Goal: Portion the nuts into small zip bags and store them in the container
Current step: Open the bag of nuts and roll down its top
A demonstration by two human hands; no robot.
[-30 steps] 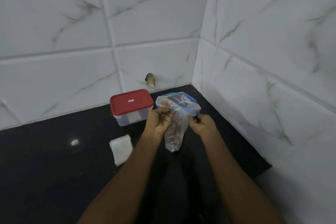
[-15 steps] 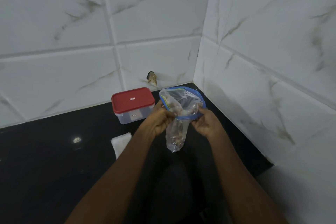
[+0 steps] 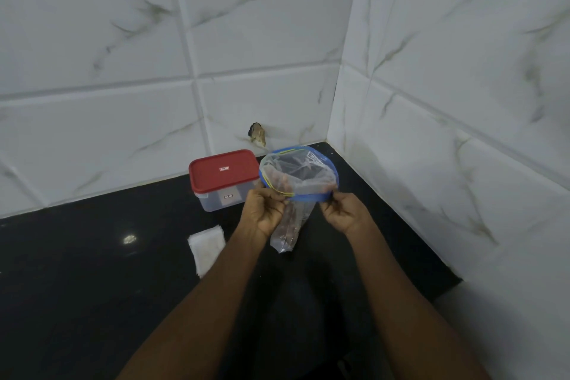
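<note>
1. The clear zip bag is held in the air above the black worktop, near its back right corner where the two tiled walls meet. Its blue-rimmed mouth is pulled wide into a rough ring and faces up toward the camera. The body hangs down between the two hands.
2. Brown nuts sit in the lower, narrow part of the bag. The bottom tip hangs just above the worktop or touches it; I cannot tell which.
3. The left hand pinches the near left side of the bag's rim, fingers curled round the plastic.
4. The right hand pinches the near right side of the rim in the same way, fingers curled in on the blue strip.
5. The container, clear-walled with its red lid on, stands close to the back edge of the worktop, just left of the bag.
6. A small white stack of flat pieces lies on the worktop in front of the container, beside the left forearm. What the pieces are is unclear.
7. A chipped dark spot shows low on the back wall tile, above the container and the bag.
</note>
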